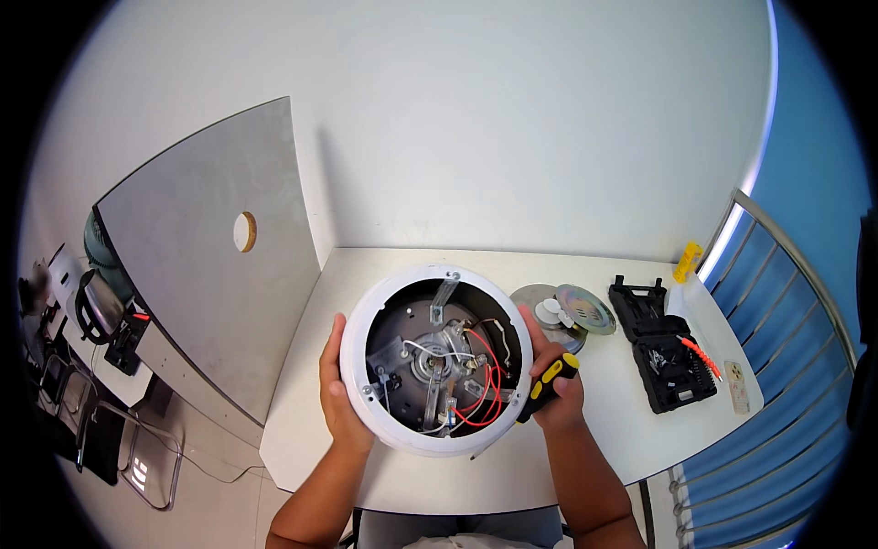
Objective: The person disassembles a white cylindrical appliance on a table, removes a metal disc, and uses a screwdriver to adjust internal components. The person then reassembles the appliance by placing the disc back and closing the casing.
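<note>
Between my hands I hold a round white appliance body (pixel 355 403), its open side facing up. Inside it are red and white wires (pixel 494 375), clear brackets and a dark metal base. My left hand (pixel 343 403) is wrapped round its left rim. Against the right side rests my right hand (pixel 556 393), which also grips a yellow and black screwdriver (pixel 551 377). The screwdriver's shaft runs under the body, and its tip shows below the rim. On the table right of the body lie a grey disc (pixel 535 295) and a slotted, shiny round cover (pixel 585 309).
An open black tool case (pixel 672 366) sits on the white table (pixel 412 489), with a red-handled tool (pixel 701 357) across it. Nearby are a yellow object (pixel 688 263) and a patterned phone-shaped item (pixel 736 387). A grey partition (pixel 206 274) stands left; metal rails (pixel 796 261) line the right.
</note>
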{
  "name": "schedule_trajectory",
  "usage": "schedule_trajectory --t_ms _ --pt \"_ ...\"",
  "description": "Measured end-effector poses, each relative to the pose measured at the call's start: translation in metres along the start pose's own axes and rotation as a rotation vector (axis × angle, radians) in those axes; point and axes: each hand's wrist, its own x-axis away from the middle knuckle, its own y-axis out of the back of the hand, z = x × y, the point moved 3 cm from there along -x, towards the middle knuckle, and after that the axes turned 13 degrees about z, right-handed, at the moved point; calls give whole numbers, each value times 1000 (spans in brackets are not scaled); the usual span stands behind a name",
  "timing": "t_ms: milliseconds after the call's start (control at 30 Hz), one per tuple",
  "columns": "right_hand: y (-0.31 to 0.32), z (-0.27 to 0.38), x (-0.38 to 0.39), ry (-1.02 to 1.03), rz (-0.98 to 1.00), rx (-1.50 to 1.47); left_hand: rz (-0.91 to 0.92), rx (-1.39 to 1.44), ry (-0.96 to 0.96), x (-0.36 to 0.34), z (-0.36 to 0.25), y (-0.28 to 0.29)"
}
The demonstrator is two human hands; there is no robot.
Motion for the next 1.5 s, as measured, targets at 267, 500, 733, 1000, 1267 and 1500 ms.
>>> schedule_trajectory --t_ms 267,500,733,1000,1267,1500 --pt "-8 2 2 -107 19 -148 -179 86 196 53 -19 -15" --pt "-5 4 4 -281 19 -158 -167 110 208 90 -26 -25" --pt "-4 13 4 -286 -55 -94 -133 126 266 91 -19 -14" --pt "-20 131 -20 81 -222 211 208 170 407 -8 0 42" --pt "-88 146 -121 392 -44 455 726 1147 514 -52 49 -10" --pt "-115 77 -171 131 101 311 714 1103 638 -48 51 -8"
